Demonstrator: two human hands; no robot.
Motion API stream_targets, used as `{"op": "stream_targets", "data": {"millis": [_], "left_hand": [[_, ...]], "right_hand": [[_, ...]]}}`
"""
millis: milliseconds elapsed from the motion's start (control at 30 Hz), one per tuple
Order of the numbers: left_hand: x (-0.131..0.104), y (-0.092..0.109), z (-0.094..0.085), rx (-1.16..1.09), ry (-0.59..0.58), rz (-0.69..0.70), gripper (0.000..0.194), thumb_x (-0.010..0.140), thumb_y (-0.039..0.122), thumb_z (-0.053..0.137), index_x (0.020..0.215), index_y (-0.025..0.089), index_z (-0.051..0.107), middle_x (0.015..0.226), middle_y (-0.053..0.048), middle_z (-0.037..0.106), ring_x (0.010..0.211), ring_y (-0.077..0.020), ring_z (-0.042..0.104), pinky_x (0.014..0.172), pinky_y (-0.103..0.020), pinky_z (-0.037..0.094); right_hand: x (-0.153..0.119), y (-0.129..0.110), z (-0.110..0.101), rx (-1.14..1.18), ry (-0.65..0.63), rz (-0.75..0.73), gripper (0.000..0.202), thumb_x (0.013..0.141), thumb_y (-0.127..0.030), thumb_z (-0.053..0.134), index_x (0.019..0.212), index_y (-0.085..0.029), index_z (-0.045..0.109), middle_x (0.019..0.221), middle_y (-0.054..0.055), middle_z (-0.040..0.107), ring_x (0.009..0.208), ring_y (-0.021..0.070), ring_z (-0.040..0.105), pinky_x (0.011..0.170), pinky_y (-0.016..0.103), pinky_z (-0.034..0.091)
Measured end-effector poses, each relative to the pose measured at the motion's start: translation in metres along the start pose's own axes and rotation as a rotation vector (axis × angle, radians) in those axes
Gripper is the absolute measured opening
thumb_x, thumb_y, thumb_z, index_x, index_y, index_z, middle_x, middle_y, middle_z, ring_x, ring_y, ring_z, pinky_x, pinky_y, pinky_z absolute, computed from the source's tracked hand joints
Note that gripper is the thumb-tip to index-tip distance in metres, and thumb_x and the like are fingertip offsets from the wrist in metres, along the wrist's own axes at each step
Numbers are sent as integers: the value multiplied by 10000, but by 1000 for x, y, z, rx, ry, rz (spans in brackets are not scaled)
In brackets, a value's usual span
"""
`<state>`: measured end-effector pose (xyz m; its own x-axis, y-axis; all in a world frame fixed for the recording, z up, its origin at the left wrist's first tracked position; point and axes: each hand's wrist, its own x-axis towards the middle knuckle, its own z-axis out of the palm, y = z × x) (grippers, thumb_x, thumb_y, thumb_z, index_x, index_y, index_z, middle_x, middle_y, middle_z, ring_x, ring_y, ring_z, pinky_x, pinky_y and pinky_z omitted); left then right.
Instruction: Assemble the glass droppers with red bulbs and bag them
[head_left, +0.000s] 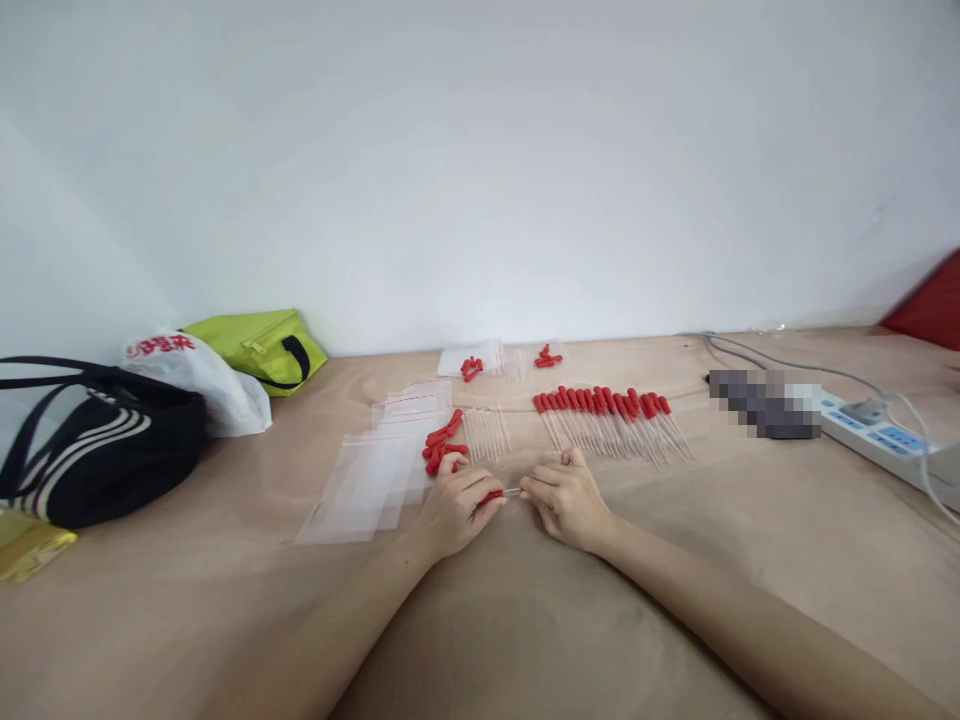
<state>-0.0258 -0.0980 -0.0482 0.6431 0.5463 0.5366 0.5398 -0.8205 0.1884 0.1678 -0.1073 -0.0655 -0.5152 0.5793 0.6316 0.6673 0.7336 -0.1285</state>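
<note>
My left hand (pixel 463 505) is closed around a red rubber dropper bulb (pixel 491 497). Facing it, my right hand (pixel 564 497) pinches a thin clear dropper tube (pixel 512 491), whose end meets the bulb's opening. How far the tube sits inside the bulb is hidden by the fingers. Loose red bulbs (pixel 444 430) lie just beyond my left hand. Beside them is a row of bare clear tubes (pixel 486 432). Past my right hand, a row of droppers with red bulbs fitted (pixel 600 405) lies with the bulbs pointing away from me.
Clear zip bags (pixel 352 485) lie overlapping at left. More red bulbs (pixel 471 368) rest on bags by the wall. A black bag (pixel 112 440), a white plastic bag (pixel 202 385) and a lime-green bag (pixel 262 345) stand far left. A power strip (pixel 877 440) with cables is at right.
</note>
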Motion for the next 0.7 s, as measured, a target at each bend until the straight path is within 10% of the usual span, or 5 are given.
{"op": "stream_targets", "data": {"millis": [700], "left_hand": [[0, -8, 1, 151, 178, -172, 163, 803, 226, 518, 949, 185, 577, 872, -49, 614, 857, -195, 515, 787, -343, 333]], "right_hand": [[4, 9, -12, -220, -83, 172, 215, 825, -247, 443, 780, -189, 645, 724, 45, 591, 726, 146, 443, 635, 308, 175]]}}
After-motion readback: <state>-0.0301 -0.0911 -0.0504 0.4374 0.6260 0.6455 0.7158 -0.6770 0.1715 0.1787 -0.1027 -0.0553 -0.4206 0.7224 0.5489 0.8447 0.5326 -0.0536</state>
